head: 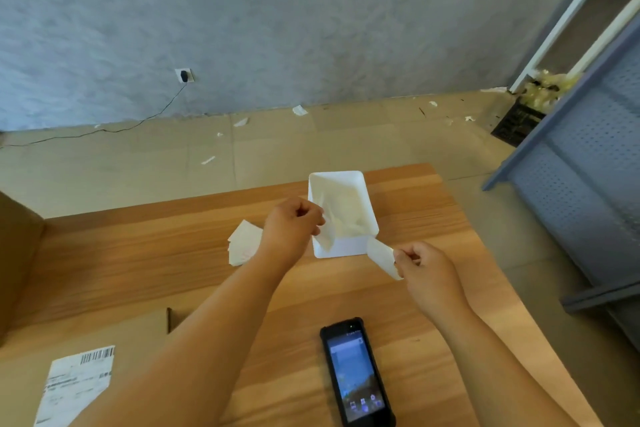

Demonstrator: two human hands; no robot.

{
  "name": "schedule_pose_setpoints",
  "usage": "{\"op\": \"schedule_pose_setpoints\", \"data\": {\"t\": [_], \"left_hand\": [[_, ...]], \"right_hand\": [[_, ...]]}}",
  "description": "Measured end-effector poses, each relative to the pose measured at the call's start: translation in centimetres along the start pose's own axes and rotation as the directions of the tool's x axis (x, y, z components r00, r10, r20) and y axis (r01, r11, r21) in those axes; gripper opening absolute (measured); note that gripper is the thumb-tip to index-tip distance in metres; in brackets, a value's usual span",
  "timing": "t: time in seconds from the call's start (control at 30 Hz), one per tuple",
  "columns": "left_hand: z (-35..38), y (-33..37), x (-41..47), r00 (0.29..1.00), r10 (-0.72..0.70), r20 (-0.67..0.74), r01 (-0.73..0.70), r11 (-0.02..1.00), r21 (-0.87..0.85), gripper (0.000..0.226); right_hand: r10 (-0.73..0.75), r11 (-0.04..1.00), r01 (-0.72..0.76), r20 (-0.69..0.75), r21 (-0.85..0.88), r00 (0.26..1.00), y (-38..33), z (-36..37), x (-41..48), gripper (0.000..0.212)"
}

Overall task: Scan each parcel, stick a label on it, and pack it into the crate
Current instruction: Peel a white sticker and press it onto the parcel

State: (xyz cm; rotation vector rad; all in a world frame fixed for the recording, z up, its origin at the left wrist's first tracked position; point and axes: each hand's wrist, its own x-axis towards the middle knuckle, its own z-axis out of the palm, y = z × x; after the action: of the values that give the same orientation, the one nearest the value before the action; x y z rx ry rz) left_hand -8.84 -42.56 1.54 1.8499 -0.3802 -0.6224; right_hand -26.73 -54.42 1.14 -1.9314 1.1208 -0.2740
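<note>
Left hand (294, 222): pinching backing strip (327, 237) at white bin's (343, 248) left rim.
Right hand (425, 266): pinching label (381, 256) just right of bin.
Handheld scanner (356, 371): nearside of bin, apart.

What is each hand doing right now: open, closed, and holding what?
Left hand: closed, pinching a thin white paper strip at the white bin.
Right hand: closed, pinching a curled white label.

You face a mottled grey-blue wall (311, 10) meeting a beige tiled floor (346, 139) littered with paper scraps (299, 110). A black cable (145, 119) trails from the wall socket (183, 75). Blue perforated shelving (588, 166) stands to your right; a wood-grain tabletop (138, 253) lies below you.
</note>
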Motion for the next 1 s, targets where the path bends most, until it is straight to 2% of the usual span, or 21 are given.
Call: {"op": "schedule_pose_setpoints", "data": {"t": [0.1,0.27,0.5,0.63,0.77,0.87,1.0], "left_hand": [[2.9,0.3,2.5,0.999,-0.029,0.032,0.028,0.999,0.032,0.016],[5.3,-1.0,5.6,0.992,-0.123,0.000,0.120,0.971,0.207,0.012],[5.4,-1.8,6.8,0.992,-0.123,0.031,0.094,0.878,0.469,0.026],[4.5,-1.7,5.2,0.992,-0.104,0.074,0.068,0.920,0.385,0.025],[2.8,-1.0,1.4,0.992,-0.095,0.077,0.076,0.972,0.220,0.027],[1.1,-0.9,-2.1,0.986,-0.135,0.099,0.127,0.989,0.076,0.024],[-1.5,-2.1,-5.6,0.967,-0.237,0.089,0.240,0.970,-0.026,0.024]], "right_hand": [[0.024,1.000,-0.024,-0.004,0.018,1.000,0.7,-0.8,1.4,0.021],[0.056,0.995,-0.056,-0.005,0.078,0.998,2.1,-1.8,2.8,0.019],[0.069,0.994,-0.069,0.001,0.081,0.998,2.9,-2.2,3.8,0.020],[0.036,0.998,-0.036,0.008,0.058,0.999,2.2,-1.9,4.0,0.020],[-0.082,0.997,0.082,0.010,0.003,0.997,0.9,-0.7,3.4,0.021],[-0.201,0.978,0.205,0.072,-0.038,0.977,-0.3,0.8,2.4,0.017],[-0.346,0.932,0.358,0.166,-0.051,0.924,-2.0,3.5,0.4,0.017]]}}
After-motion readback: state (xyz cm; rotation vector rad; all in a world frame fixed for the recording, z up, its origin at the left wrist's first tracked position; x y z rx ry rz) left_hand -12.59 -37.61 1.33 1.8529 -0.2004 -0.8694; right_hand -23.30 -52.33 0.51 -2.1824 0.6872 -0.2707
